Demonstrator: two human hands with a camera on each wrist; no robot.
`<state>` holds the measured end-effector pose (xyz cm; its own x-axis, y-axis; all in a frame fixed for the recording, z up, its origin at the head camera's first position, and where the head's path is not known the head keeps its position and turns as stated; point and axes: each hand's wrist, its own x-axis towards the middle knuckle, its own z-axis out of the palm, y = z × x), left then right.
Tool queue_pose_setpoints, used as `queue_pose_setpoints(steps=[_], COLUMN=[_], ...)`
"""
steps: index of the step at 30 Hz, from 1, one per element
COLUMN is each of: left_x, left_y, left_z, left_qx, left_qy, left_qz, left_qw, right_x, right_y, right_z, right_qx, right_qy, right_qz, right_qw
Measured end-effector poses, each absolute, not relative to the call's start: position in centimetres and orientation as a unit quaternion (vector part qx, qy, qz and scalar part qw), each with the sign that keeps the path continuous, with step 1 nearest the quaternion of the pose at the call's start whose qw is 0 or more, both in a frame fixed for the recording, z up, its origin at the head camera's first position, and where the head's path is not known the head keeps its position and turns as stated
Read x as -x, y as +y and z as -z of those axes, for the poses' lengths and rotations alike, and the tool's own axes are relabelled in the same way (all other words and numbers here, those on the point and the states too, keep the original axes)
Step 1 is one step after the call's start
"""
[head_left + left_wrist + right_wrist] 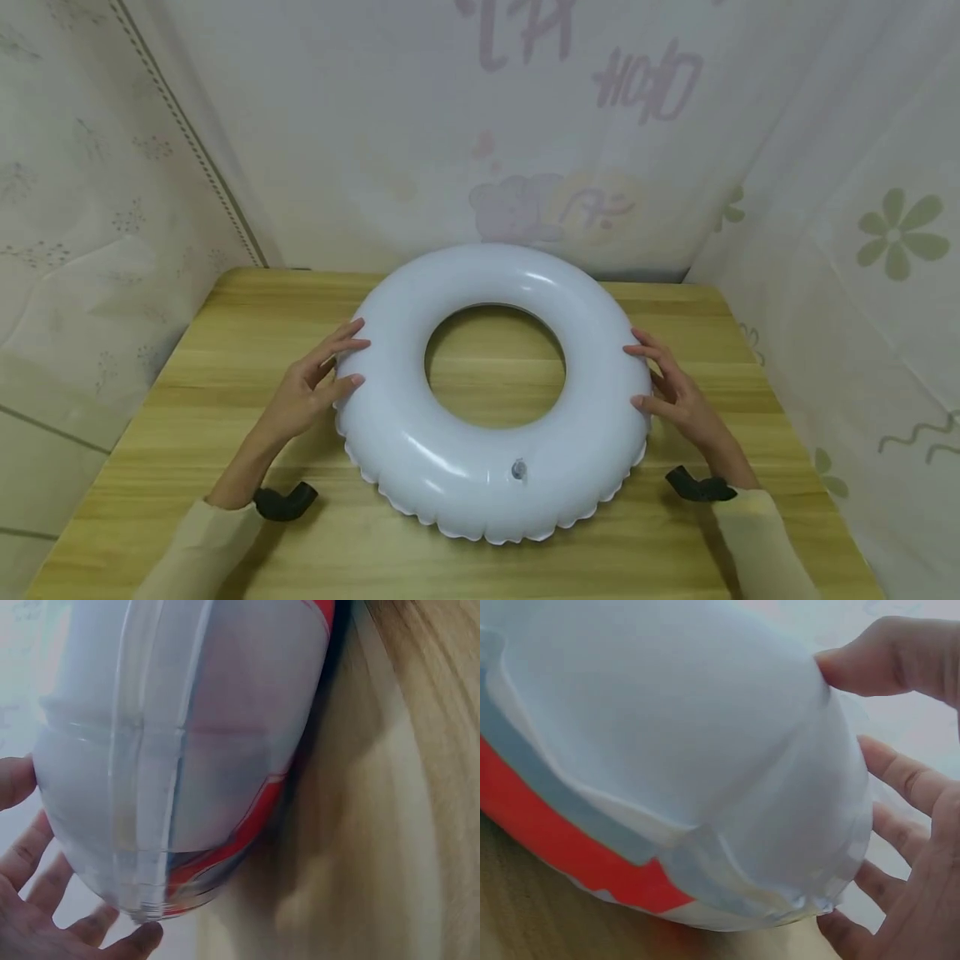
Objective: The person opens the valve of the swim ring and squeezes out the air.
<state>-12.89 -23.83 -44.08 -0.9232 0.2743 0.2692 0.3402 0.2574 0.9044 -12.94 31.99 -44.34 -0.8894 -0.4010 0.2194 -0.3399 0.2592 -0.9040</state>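
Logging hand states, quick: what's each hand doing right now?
Left hand: open, touching the white inflatable ring.
Right hand: open, touching the ring's opposite side.

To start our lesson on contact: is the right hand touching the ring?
Touching. The right wrist view shows it: the right hand has its thumb tip against the ring, with no gap between them.

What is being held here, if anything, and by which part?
The white swim ring, between the left hand and right hand, by its opposite outer sides; neither hand wraps fully round it.
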Motion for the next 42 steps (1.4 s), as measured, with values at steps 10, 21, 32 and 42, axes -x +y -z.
queue_pose_setpoints(steps=[10,21,32,42], left_x=[12.4,10.5,8.3,6.3], left_y=[-22.7,-18.0,-13.0,-8.8], left_z=[42.0,39.7,36.8,36.8], left_qx=[0.200,0.290,0.403,0.484], left_qy=[-0.852,-0.863,-0.832,-0.806], left_qz=[0.477,0.394,0.369,0.334], left_qw=[0.084,0.122,0.098,0.073], right_x=[12.7,11.9,9.8,9.3], right_y=[32.2,28.4,24.0,21.7], right_z=[42.7,39.6,36.9,37.9], right_qx=[0.224,0.267,0.367,0.437], right_qy=[0.858,0.896,0.872,0.859], right_qz=[0.462,0.353,0.317,0.256], right_qw=[-0.002,-0.027,0.071,0.076])
